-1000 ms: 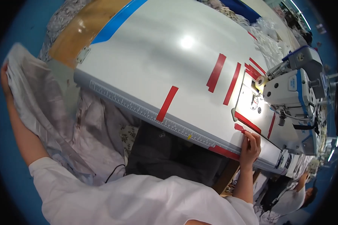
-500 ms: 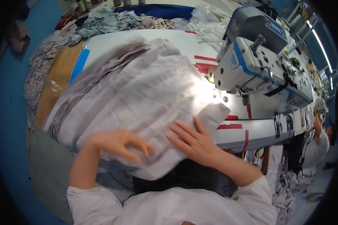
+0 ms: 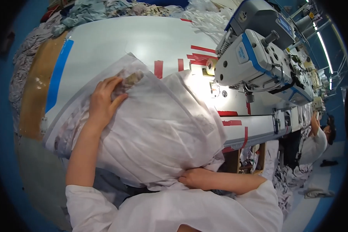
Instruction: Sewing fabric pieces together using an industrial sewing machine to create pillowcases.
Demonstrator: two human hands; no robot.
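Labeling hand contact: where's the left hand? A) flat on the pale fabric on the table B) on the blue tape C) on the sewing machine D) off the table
A: the left hand lies spread on the fabric, apart from the sewing machine.

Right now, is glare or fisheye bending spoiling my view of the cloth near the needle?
Head view: lamp glare whitens the thin white fabric sheet beside the grey-and-blue sewing machine; the white table's edges bow toward the rim; the left hand and right hand stay sharp.
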